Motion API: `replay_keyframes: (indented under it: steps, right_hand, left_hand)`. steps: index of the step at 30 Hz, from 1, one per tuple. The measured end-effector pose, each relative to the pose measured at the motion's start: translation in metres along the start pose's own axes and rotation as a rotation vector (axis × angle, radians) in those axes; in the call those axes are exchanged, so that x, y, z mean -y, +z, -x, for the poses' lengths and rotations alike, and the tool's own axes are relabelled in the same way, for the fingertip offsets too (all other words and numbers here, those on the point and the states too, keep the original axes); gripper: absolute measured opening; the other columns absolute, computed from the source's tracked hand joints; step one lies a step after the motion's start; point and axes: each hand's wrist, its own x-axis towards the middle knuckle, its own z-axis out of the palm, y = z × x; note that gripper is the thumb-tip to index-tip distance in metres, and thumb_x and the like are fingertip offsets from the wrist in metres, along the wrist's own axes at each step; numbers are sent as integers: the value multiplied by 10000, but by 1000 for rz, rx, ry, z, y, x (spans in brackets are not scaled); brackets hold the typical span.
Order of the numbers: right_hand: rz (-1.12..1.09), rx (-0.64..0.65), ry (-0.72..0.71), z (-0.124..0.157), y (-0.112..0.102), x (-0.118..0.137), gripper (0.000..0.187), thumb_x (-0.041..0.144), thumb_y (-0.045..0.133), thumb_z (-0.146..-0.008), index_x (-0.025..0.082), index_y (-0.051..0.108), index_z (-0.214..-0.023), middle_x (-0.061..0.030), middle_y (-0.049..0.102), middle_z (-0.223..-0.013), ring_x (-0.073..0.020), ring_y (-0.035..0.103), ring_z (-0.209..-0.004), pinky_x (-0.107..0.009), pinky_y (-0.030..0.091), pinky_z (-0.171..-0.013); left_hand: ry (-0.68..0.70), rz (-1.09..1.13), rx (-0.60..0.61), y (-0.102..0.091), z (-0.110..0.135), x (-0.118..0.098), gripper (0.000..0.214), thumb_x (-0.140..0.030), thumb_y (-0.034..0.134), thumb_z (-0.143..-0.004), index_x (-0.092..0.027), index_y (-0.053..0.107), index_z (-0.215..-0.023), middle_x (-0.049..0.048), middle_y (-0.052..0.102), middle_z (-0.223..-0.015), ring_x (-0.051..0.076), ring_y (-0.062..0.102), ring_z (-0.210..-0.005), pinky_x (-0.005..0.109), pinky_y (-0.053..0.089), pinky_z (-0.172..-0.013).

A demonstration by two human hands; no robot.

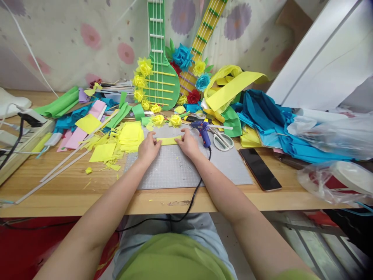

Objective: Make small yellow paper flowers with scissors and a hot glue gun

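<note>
A narrow yellow paper strip [168, 141] stretches between my two hands, low over the grey cutting mat [171, 171]. My left hand [149, 147] pinches its left end between thumb and fingers. At the other end, my right hand [188, 144] grips the strip the same way. Just right of that hand lies a purple glue gun [204, 134] with a white glue stick in its back. White-handled scissors [223, 140] rest beyond it. Beside my left hand sits a stack of yellow paper squares [130, 136].
A green paper guitar [163, 87] and a yellow one [201, 42] lean on the curtain, trimmed with paper flowers. A phone [260, 169] lies right of the mat. Blue paper [262, 112] heaps at right; white sticks [64, 165] cross the left side. The black cord [192, 200] hangs over the table edge.
</note>
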Motion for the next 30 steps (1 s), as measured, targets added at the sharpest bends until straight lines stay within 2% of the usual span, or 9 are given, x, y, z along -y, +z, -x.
replay_keyframes:
  steps: [6,13,21,26,30]
  right_hand:
    - [126,-24,-27,0,5,2,345,274,490,-822,168,412,-1141,-82,622,-882,-220,589,-827,-319,410,-690]
    - [151,-25,-20,0,4,3,300,271,461,-827,171,416,-1106,-81,621,-883,-220,586,-822,-317,414,-684]
    - [194,-24,-34,2,4,5,274,260,438,-831,170,422,-1090,-86,621,-895,-225,583,-847,-319,416,-700]
    - [217,-45,-50,2,6,6,277,244,440,-832,159,429,-1095,-110,623,-888,-249,585,-860,-338,417,-704]
    - [216,-57,-58,3,6,6,266,230,433,-837,156,438,-1093,-139,614,-939,-253,584,-876,-350,422,-718]
  left_hand:
    - [-12,-102,14,-2,0,-3,460,-373,505,-809,-225,406,-1233,9,675,-842,202,623,-849,292,417,-701]
    - [-26,-130,31,-2,-2,-2,472,-412,497,-817,-222,369,-1229,24,676,-865,203,623,-872,301,414,-727]
    - [-11,-154,36,-1,-2,-4,325,-391,493,-821,-240,422,-1100,17,655,-833,212,608,-841,319,417,-724]
    - [144,-189,-22,2,-4,-1,180,-317,486,-822,-252,554,-976,64,583,-939,232,518,-977,335,413,-793]
    - [249,-180,-51,4,-6,1,175,-273,482,-816,-264,638,-895,82,501,-1040,243,426,-1071,359,368,-906]
